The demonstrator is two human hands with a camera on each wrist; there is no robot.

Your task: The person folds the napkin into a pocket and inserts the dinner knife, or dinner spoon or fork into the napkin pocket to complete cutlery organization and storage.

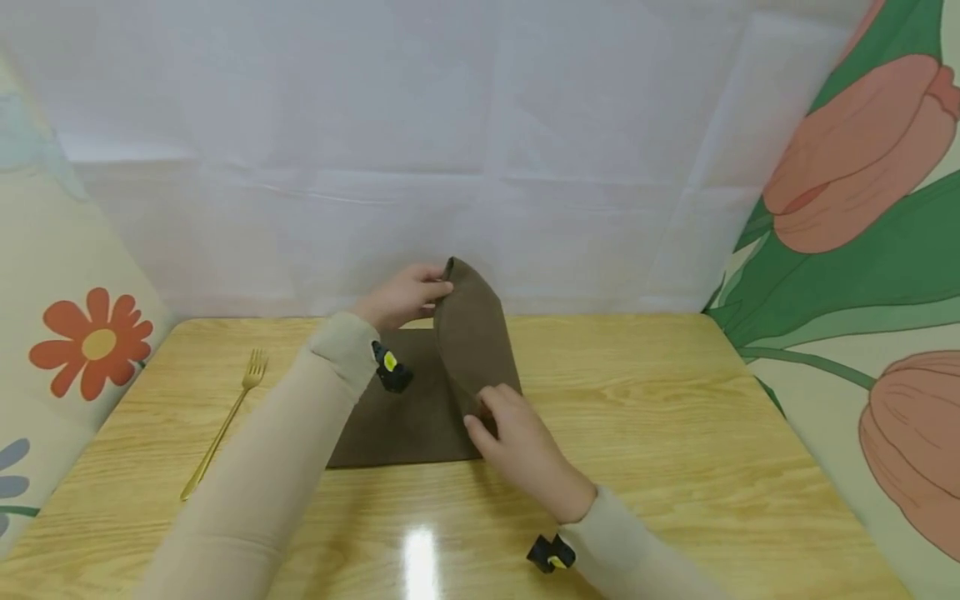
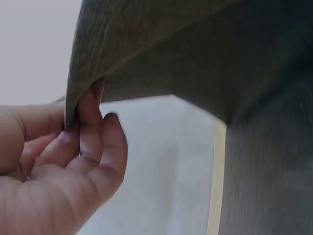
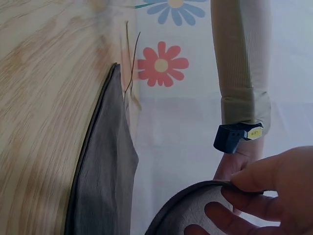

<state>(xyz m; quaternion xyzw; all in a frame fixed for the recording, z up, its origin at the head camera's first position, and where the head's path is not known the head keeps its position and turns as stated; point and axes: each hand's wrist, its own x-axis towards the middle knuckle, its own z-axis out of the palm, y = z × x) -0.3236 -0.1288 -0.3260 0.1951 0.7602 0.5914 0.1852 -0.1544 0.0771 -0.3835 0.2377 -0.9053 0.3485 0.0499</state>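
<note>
A dark brown placemat [image 1: 408, 429] lies on the table, its right part raised and bent over toward the left. My left hand [image 1: 401, 298] pinches the far corner of the raised part between thumb and fingers. The near corner is pinched by my right hand [image 1: 521, 442], thumb below and fingers above in the head view. Up close in the left wrist view, the edge of the placemat [image 2: 142, 73] sits between the left thumb and fingers. In the right wrist view the curved edge passes into the grip of the right hand [image 3: 264, 196].
A gold fork [image 1: 232, 417] lies left of the placemat, tines pointing away. The wooden table [image 1: 637, 433] ends at a white sheet [image 1: 375, 167] behind. Flower-patterned panels [image 1: 847, 192] stand on both sides.
</note>
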